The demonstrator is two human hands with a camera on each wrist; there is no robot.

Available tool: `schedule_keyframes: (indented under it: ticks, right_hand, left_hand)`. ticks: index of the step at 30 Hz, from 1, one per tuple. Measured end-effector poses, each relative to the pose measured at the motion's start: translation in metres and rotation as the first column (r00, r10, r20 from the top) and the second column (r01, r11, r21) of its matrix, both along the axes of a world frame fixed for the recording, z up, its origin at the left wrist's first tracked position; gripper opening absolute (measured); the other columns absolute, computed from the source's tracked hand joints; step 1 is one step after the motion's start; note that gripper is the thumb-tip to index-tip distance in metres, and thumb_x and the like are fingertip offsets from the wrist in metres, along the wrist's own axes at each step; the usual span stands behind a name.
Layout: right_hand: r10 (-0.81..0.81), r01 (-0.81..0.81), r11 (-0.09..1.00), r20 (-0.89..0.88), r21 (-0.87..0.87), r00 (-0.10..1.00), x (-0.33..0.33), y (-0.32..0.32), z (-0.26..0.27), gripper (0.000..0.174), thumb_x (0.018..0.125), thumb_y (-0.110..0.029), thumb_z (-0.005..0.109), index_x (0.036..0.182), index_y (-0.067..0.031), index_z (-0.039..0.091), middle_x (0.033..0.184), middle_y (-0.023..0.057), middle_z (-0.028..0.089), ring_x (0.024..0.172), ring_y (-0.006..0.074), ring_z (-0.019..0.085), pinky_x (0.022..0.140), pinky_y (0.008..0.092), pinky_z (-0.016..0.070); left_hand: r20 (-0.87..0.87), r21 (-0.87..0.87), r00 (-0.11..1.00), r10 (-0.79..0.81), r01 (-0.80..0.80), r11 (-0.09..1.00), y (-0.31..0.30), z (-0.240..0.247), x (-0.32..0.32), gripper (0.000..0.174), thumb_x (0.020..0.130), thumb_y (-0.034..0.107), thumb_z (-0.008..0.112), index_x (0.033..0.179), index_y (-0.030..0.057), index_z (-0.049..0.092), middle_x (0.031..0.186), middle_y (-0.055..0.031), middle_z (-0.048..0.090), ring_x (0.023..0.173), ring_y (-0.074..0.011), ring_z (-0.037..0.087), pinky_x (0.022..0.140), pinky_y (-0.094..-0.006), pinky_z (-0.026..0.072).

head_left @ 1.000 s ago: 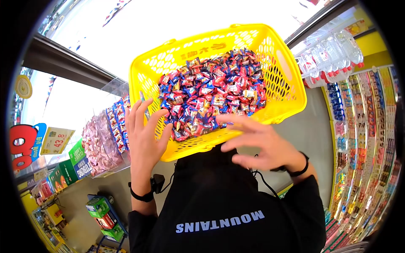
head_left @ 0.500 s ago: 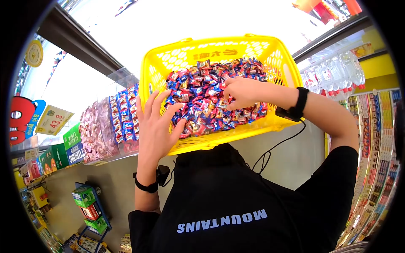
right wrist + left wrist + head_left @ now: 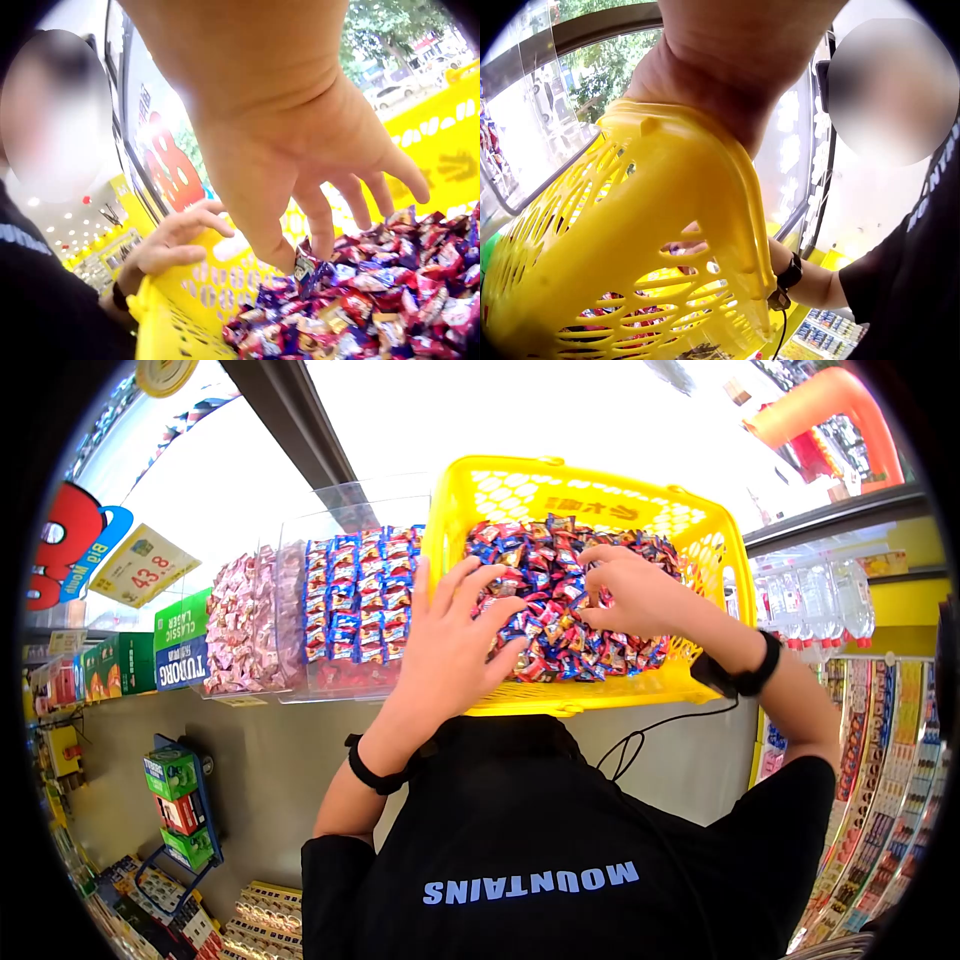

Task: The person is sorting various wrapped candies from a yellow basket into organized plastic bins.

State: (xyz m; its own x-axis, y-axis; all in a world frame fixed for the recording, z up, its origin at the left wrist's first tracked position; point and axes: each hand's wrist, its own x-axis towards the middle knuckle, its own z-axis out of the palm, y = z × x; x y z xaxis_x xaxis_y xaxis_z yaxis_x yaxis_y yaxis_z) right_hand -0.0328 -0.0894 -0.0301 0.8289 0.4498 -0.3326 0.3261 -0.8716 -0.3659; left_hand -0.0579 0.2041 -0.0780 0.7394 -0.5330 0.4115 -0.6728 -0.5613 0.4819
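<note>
A yellow perforated basket holds a heap of wrapped candies, red, blue and purple. My right hand reaches over the heap; the right wrist view shows its thumb and a finger pinching one dark wrapped candy, the other fingers spread. At the basket's left end, my left hand lies over the rim with its fingers spread and relaxed. The left wrist view shows the basket's outer wall below that wrist.
Left of the basket, clear bins hold blue-wrapped packets and pink-wrapped sweets. A price card and green beer cartons stand farther left. Bottles and stocked shelves are at the right; a loaded trolley stands on the floor.
The basket has shifted right in the head view, beside the bin of blue-wrapped packets, and both hands with it. The right hand, first held above the near rim, has moved over the candies.
</note>
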Motion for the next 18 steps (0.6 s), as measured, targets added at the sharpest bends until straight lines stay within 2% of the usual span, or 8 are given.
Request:
schedule_keyframes:
  ticks: [2, 4, 7, 8, 11, 12, 15, 18]
  right_hand:
    - [-0.059, 0.026, 0.984, 0.181, 0.179, 0.982, -0.020, 0.015, 0.019, 0.024, 0.087, -0.026, 0.085, 0.087, -0.0045, 0.076, 0.149, 0.0228, 0.060, 0.137, 0.0411, 0.060, 0.114, 0.0492, 0.0482]
    - [-0.104, 0.042, 0.950, 0.189, 0.309, 0.976, -0.040, 0.039, 0.032, 0.021, 0.086, -0.020, 0.087, 0.092, -0.0051, 0.073, 0.148, 0.0219, 0.061, 0.135, 0.0409, 0.061, 0.112, 0.0489, 0.0499]
    - [-0.158, 0.045, 0.891, 0.215, 0.451, 0.964, -0.062, 0.073, 0.032, 0.025, 0.086, -0.019, 0.088, 0.097, -0.0054, 0.070, 0.150, 0.0202, 0.059, 0.134, 0.0407, 0.061, 0.111, 0.0501, 0.0502]
    - [-0.184, 0.058, 0.869, 0.212, 0.491, 0.960, -0.068, 0.084, 0.030, 0.027, 0.086, -0.017, 0.089, 0.101, -0.0058, 0.070, 0.150, 0.0199, 0.059, 0.135, 0.0411, 0.060, 0.112, 0.0494, 0.0501]
    - [-0.256, 0.080, 0.855, 0.283, 0.512, 0.924, -0.078, 0.109, 0.018, 0.029, 0.085, -0.015, 0.089, 0.104, -0.0070, 0.070, 0.152, 0.0203, 0.057, 0.138, 0.0421, 0.058, 0.113, 0.0503, 0.0494]
    - [-0.263, 0.083, 0.866, 0.309, 0.493, 0.914, -0.080, 0.114, 0.013, 0.031, 0.083, -0.014, 0.090, 0.107, -0.0075, 0.070, 0.154, 0.0206, 0.056, 0.141, 0.0424, 0.056, 0.114, 0.0507, 0.0484]
    - [-0.291, 0.086, 0.868, 0.361, 0.489, 0.886, -0.083, 0.130, 0.005, 0.033, 0.082, -0.012, 0.090, 0.108, -0.0075, 0.070, 0.155, 0.0203, 0.055, 0.143, 0.0430, 0.054, 0.116, 0.0510, 0.0469]
    - [-0.312, 0.073, 0.856, 0.401, 0.511, 0.861, -0.087, 0.141, -0.004, 0.036, 0.081, -0.008, 0.090, 0.115, -0.0099, 0.076, 0.156, 0.0189, 0.055, 0.146, 0.0424, 0.053, 0.119, 0.0512, 0.0457]
  left_hand:
    - [0.007, -0.046, 0.999, -0.036, 0.036, 0.998, 0.002, 0.000, 0.000, 0.038, 0.088, 0.036, 0.085, 0.119, 0.0170, 0.075, 0.148, -0.0080, 0.060, 0.149, -0.0349, 0.048, 0.128, -0.0697, 0.0196]
    - [0.010, -0.081, 0.997, -0.076, 0.077, 0.994, 0.006, -0.002, 0.002, 0.044, 0.085, 0.044, 0.087, 0.117, 0.0173, 0.075, 0.149, -0.0064, 0.060, 0.150, -0.0341, 0.047, 0.127, -0.0722, 0.0183]
    - [0.052, -0.100, 0.980, -0.190, 0.194, 0.976, 0.014, 0.003, 0.003, 0.043, 0.084, 0.045, 0.087, 0.116, 0.0178, 0.075, 0.149, -0.0056, 0.060, 0.149, -0.0337, 0.048, 0.128, -0.0723, 0.0167]
    - [0.060, -0.161, 0.975, -0.213, 0.220, 0.962, 0.017, 0.003, 0.003, 0.039, 0.084, 0.040, 0.089, 0.112, 0.0170, 0.076, 0.146, -0.0045, 0.062, 0.148, -0.0332, 0.050, 0.129, -0.0727, 0.0148]
    - [0.067, -0.177, 0.968, -0.241, 0.249, 0.952, 0.034, 0.000, 0.004, 0.035, 0.081, 0.033, 0.091, 0.108, 0.0157, 0.077, 0.143, -0.0036, 0.064, 0.147, -0.0326, 0.051, 0.129, -0.0732, 0.0136]
    - [0.066, -0.181, 0.971, -0.231, 0.239, 0.954, 0.040, 0.003, 0.004, 0.032, 0.078, 0.026, 0.092, 0.104, 0.0148, 0.077, 0.141, -0.0019, 0.066, 0.147, -0.0316, 0.052, 0.130, -0.0737, 0.0144]
    - [0.095, -0.114, 0.968, -0.233, 0.243, 0.963, 0.058, 0.002, 0.005, 0.032, 0.077, 0.022, 0.091, 0.104, 0.0149, 0.076, 0.142, -0.0006, 0.066, 0.147, -0.0304, 0.052, 0.130, -0.0741, 0.0146]
    - [0.131, -0.087, 0.967, -0.221, 0.233, 0.969, 0.069, -0.001, 0.005, 0.030, 0.078, 0.021, 0.091, 0.104, 0.0152, 0.077, 0.142, 0.0013, 0.067, 0.146, -0.0292, 0.052, 0.130, -0.0732, 0.0154]
